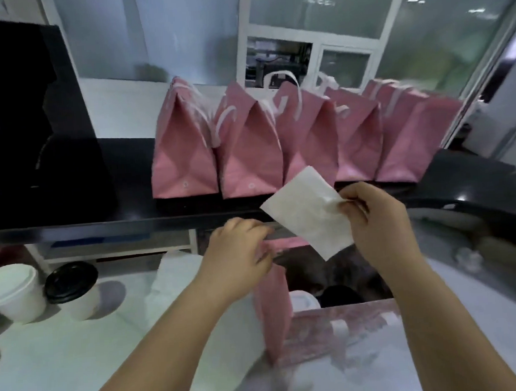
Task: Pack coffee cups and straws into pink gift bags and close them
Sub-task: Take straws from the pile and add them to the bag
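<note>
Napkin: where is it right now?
Head view, centre-right: the napkin is pinched in the right hand, held above the open pink bag, in front of the closed bags.

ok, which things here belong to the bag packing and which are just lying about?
Job:
open pink bag, left hand holding its rim
white napkin pinched in right hand
white-lid cup
black-lid cup
five closed pink bags on the shelf

Lying about:
black machine, far left

The right hand (376, 218) pinched a white napkin (306, 213) above the open pink bag (275, 309), whose rim the left hand (239, 251) held. Behind, 5 closed pink bags (248, 153) lined the black counter (131, 215); 2 lidded cups (75, 288) stood left.
</note>
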Available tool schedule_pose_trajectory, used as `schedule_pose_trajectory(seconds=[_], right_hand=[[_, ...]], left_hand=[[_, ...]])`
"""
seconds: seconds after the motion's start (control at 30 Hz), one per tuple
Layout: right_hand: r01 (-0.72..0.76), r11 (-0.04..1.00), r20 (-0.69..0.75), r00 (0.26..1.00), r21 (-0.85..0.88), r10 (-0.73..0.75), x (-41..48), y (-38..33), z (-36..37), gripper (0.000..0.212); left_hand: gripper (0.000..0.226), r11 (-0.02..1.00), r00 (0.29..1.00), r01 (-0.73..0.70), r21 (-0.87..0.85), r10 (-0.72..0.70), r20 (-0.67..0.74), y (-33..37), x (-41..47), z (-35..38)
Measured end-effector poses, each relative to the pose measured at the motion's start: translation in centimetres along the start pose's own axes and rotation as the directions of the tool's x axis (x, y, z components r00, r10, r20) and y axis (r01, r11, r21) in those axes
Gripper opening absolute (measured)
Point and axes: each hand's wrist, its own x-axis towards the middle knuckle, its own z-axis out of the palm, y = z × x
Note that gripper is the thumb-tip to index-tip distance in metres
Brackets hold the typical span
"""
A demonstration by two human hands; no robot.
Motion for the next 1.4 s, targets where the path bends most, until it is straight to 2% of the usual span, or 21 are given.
schedule_pose_trajectory(seconds=[0.1,0.23,0.37,0.47,0.6,0.67,0.73,0.83,0.97,1.07,1.13,1.2,1.27,1.33,1.37,1.4], right_hand=[[-0.064,0.997,0.086,0.994,0.04,0.061,-1.3,3.9,-1.3,0.026],[-0.103,0.994,0.254,0.961,-0.043,0.111,-2.8,8.0,-0.8,0.033],[0.058,0.981,0.385,0.923,-0.186,0.018,-2.2,10.2,1.3,0.034],[0.209,0.924,0.497,0.868,-0.321,-0.024,-1.2,11.3,3.6,0.033],[0.353,0.841,0.559,0.826,-0.411,-0.073,-1.3,12.5,6.2,0.045],[0.362,0.846,0.591,0.803,-0.393,-0.069,-1.5,13.0,6.7,0.053],[0.345,0.868,0.62,0.783,-0.358,-0.055,-1.5,13.2,6.6,0.05],[0.272,0.933,0.567,0.818,-0.235,-0.096,-1.6,12.7,5.3,0.034],[0.198,0.98,0.368,0.912,-0.011,-0.18,-1.8,12.1,0.8,0.027],[0.06,0.97,0.234,0.965,0.236,-0.117,-2.0,13.6,-3.0,0.027],[-0.086,0.903,0.182,0.983,0.42,0.009,-2.7,16.0,-4.8,0.025],[-0.239,0.736,0.256,0.962,0.634,0.092,-3.8,19.5,-5.8,0.027],[-0.383,0.577,0.464,0.886,0.721,0.009,-5.5,22.5,-5.9,0.046],[-0.502,0.538,0.651,0.75,0.677,-0.118,-7.1,24.3,-4.9,0.081],[-0.525,0.547,0.698,0.697,0.652,-0.163,-7.8,24.5,-4.0,0.088],[-0.532,0.556,0.715,0.677,0.639,-0.174,-8.3,24.3,-3.1,0.085]], left_hand=[[0.023,0.999,0.999,0.007,-0.043,-0.005,0.045,2.0,0.0,3.1],[0.037,0.994,0.988,0.098,-0.053,-0.091,0.126,2.8,-0.3,6.1],[0.062,0.988,0.981,0.147,-0.052,-0.139,0.138,2.6,0.1,6.6],[0.077,0.984,0.973,0.177,-0.005,-0.174,0.151,2.7,0.5,6.4],[0.079,0.982,0.969,0.191,0.005,-0.189,0.158,3.2,0.5,6.6],[0.074,0.983,0.977,0.182,-0.018,-0.178,0.121,3.4,0.2,6.9],[0.068,0.982,0.982,0.181,-0.051,-0.178,0.065,3.5,0.0,7.1],[0.054,0.969,0.976,0.206,-0.139,-0.214,-0.041,3.8,-0.4,7.3],[0.039,0.928,0.934,0.236,-0.288,-0.298,-0.195,4.2,-0.8,7.3],[0.042,0.881,0.902,0.25,-0.401,-0.363,-0.235,4.1,-1.5,7.1],[0.045,0.8,0.881,0.253,-0.545,-0.423,-0.212,3.9,-2.6,6.9],[0.043,0.669,0.862,0.269,-0.693,-0.488,-0.137,3.5,-4.5,6.9],[0.044,0.54,0.869,0.283,-0.792,-0.494,-0.027,3.2,-6.9,7.8],[0.05,0.446,0.897,0.292,-0.846,-0.435,0.08,3.4,-9.0,9.1],[0.052,0.421,0.905,0.301,-0.856,-0.41,0.117,3.9,-9.7,9.8],[0.056,0.413,0.905,0.317,-0.854,-0.402,0.141,4.4,-10.0,10.4]])
